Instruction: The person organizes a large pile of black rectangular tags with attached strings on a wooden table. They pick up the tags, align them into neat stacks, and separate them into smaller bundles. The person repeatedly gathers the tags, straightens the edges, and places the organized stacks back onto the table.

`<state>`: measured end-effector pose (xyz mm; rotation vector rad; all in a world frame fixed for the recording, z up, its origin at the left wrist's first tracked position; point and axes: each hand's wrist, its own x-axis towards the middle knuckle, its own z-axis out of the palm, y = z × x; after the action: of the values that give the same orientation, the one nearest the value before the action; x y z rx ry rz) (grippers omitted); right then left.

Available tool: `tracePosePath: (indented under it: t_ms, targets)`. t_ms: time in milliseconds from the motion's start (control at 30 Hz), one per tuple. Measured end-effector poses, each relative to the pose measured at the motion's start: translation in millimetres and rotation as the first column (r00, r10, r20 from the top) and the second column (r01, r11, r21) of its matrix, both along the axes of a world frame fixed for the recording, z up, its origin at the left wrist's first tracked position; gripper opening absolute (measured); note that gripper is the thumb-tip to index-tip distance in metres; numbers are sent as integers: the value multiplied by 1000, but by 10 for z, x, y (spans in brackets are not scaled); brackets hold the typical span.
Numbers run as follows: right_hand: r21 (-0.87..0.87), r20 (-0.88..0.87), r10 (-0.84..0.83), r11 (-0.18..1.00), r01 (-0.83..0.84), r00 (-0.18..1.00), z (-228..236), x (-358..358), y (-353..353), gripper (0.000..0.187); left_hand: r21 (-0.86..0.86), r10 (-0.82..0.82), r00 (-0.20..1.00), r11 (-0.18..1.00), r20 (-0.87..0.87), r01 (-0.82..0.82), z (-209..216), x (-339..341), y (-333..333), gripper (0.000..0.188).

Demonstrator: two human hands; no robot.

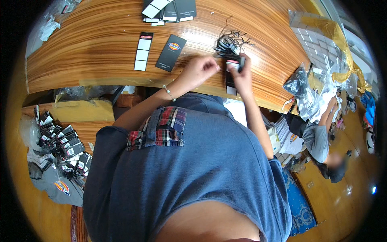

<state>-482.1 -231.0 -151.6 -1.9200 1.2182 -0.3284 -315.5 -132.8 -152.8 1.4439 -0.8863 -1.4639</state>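
Observation:
My right hand (243, 76) grips a small stack of black hang tags (232, 59) near the table's front edge, thumb on top. A bunch of black strings (229, 42) fans out just beyond the tags. To their left, my left hand (201, 71) is closed with its fingertips pinched together. Whatever may be between those fingertips is too small to make out. A single black hang tag (171, 53) with a coloured oval logo lies flat left of that hand. Beside it lies a narrow black strip tag (143, 52) with white panels.
Stacked tags (183, 10) lie at the table's (100, 44) far side. Clear plastic packaging (322, 44) with yellow tape stands at the right. Many strung tags (68, 145) hang over grey garments (60, 183) at lower left. A co-worker (316, 141) handles white plastic at right.

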Motion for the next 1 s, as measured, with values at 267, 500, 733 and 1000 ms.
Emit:
tracePosePath:
  t_ms: [267,500,733,1000]
  targets:
    - [976,177,-623,210,-55,762,880,132,-57,46,77,39,314,991,-948,111,77,-227,-154,76]
    - [925,261,-545,378,-44,797,931,213,124,61,266,263,80,963,-961,35,225,-115,-508,38]
    - [915,240,-567,403,11,788,939,170,131,53,260,265,35,959,-964,-113,196,-221,-568,29]
    - [951,305,-601,231,-206,739,886,-20,63,50,-93,-54,444,993,-894,-66,207,-111,-565,31]
